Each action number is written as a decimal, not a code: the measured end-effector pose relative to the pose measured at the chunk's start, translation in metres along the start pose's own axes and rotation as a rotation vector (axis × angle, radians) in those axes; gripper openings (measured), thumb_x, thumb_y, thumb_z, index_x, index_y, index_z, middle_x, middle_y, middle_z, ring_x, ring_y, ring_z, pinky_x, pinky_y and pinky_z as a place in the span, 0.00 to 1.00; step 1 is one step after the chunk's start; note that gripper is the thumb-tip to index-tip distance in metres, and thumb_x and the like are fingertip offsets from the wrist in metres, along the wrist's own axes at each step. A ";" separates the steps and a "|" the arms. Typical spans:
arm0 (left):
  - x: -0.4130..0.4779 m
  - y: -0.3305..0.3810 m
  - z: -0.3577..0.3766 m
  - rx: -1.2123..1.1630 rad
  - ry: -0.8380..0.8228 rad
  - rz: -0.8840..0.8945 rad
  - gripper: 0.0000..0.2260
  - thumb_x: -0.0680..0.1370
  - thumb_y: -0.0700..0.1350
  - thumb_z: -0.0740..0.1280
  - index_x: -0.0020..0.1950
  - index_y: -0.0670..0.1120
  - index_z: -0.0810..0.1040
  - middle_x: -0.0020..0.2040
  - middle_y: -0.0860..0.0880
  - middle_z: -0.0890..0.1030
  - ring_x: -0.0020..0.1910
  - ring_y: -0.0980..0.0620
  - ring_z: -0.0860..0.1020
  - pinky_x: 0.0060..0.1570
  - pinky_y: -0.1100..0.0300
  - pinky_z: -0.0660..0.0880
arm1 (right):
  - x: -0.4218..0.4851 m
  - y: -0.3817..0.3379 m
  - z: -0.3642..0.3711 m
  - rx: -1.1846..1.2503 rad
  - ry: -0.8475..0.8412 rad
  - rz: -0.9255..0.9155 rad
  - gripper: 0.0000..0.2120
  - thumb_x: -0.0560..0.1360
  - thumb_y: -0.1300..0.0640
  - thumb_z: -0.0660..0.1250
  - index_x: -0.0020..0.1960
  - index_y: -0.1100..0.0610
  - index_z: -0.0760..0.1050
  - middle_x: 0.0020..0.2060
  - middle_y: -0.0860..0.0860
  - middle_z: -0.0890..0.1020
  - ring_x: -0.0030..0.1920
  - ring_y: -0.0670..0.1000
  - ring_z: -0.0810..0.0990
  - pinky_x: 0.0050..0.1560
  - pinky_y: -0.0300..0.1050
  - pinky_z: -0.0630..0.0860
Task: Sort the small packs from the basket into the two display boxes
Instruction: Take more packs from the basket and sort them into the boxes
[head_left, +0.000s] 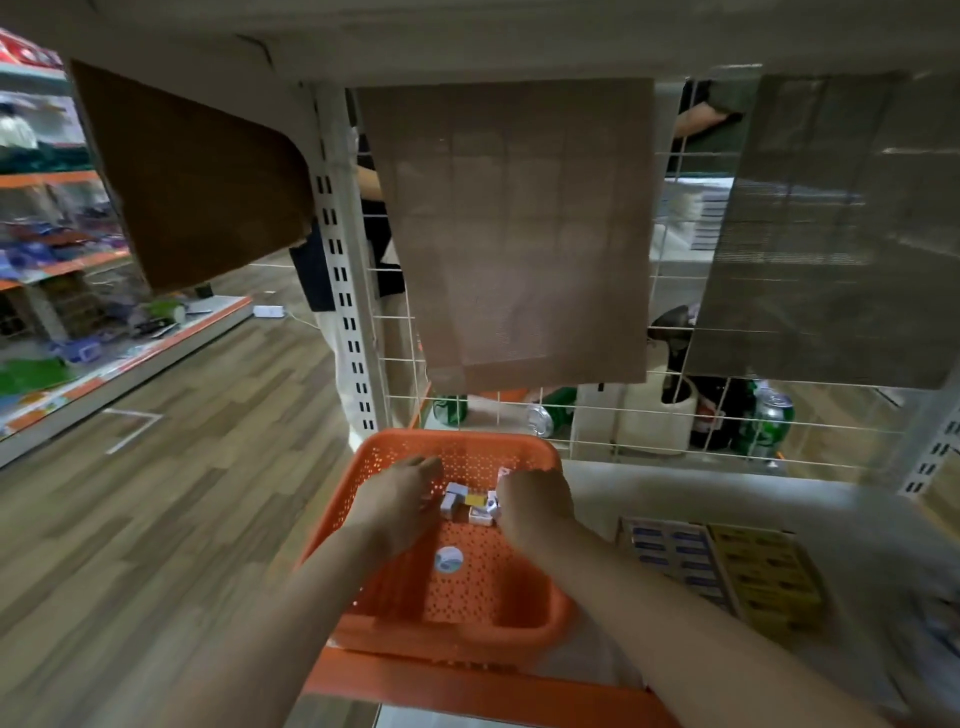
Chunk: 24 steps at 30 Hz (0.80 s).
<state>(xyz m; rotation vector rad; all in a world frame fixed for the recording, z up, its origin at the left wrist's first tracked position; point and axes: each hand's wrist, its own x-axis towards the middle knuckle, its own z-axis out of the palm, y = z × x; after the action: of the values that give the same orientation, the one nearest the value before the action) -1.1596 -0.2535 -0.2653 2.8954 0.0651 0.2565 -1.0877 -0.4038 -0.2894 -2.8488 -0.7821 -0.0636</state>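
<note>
An orange perforated basket (395, 587) stands on the shelf's left end. A small heap of white, blue and yellow packs (470, 504) lies in its far half. Both my hands are inside the basket. My left hand (402, 493) lies palm down left of the heap, its fingers by the packs. My right hand (532, 501) reaches in from the right, its fingers curled over the packs, and a pale pack shows at its fingertips. To the right lie two display boxes, one of blue-and-white packs (675, 556) and one of yellow packs (763, 571).
Mesh cloths (514, 234) hang from the shelf above, in front of a wire grid (623, 415). Green cans (771, 421) and a person's legs show behind the grid. The orange shelf edge (467, 686) runs below the basket. Wooden floor and a stocked shelf lie at the left.
</note>
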 end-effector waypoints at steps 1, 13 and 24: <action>0.000 -0.002 0.001 -0.002 -0.006 -0.004 0.13 0.78 0.46 0.64 0.63 0.50 0.72 0.59 0.53 0.76 0.53 0.54 0.77 0.45 0.63 0.75 | 0.000 -0.004 0.001 0.006 0.042 0.044 0.09 0.78 0.66 0.56 0.43 0.59 0.71 0.36 0.50 0.71 0.44 0.50 0.71 0.31 0.24 0.67; 0.008 -0.025 0.025 0.009 -0.069 -0.084 0.13 0.79 0.47 0.62 0.63 0.50 0.72 0.61 0.52 0.75 0.57 0.53 0.76 0.47 0.61 0.76 | 0.009 -0.018 0.025 -0.324 0.041 0.102 0.15 0.81 0.68 0.50 0.61 0.63 0.71 0.51 0.56 0.80 0.51 0.53 0.80 0.42 0.41 0.73; 0.013 -0.034 0.037 0.054 -0.155 -0.156 0.20 0.78 0.43 0.64 0.70 0.52 0.69 0.66 0.50 0.72 0.60 0.50 0.75 0.54 0.59 0.75 | 0.016 -0.011 0.020 -0.112 0.035 0.159 0.21 0.77 0.69 0.61 0.69 0.66 0.63 0.61 0.62 0.74 0.57 0.57 0.78 0.55 0.45 0.76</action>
<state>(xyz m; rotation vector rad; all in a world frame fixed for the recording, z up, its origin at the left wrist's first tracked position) -1.1415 -0.2276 -0.3068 2.9326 0.2740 0.0028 -1.0799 -0.3827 -0.3058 -2.9954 -0.5594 -0.1392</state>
